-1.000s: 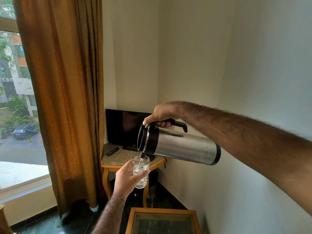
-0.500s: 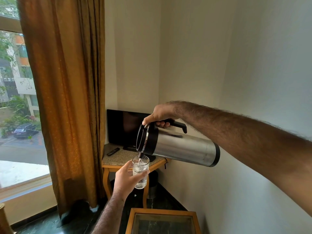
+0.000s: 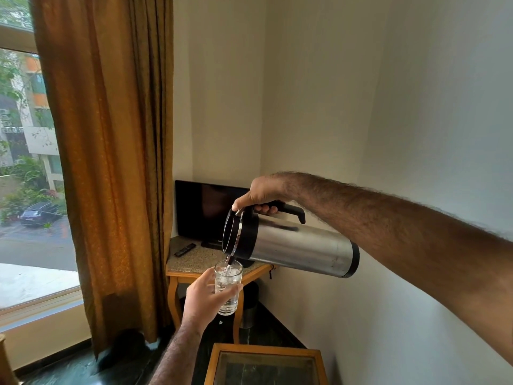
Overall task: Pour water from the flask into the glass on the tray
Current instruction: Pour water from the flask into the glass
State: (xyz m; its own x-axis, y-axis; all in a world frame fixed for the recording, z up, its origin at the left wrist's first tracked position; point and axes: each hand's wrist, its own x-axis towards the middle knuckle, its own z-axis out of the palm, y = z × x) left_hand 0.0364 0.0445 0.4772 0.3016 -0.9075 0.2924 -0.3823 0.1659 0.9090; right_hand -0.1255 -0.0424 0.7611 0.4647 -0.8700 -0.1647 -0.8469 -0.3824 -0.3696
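Note:
A steel flask [image 3: 294, 245] with a black lid and handle lies tipped almost level in the air, spout to the left. My right hand [image 3: 261, 194] grips its black handle from above. A thin stream of water falls from the spout into a clear glass [image 3: 227, 287], which is largely full. My left hand [image 3: 205, 297] holds the glass upright in the air, just below the spout. No tray shows in this view.
A corner table [image 3: 194, 262] with a stone top carries a dark TV screen [image 3: 205, 209] and a remote [image 3: 184, 250]. A glass-topped wooden table [image 3: 263, 365] sits below my hands. A brown curtain [image 3: 111, 162] hangs at left beside a window.
The flask and glass hold nearly the same pose while water keeps running. The view has shifted slightly.

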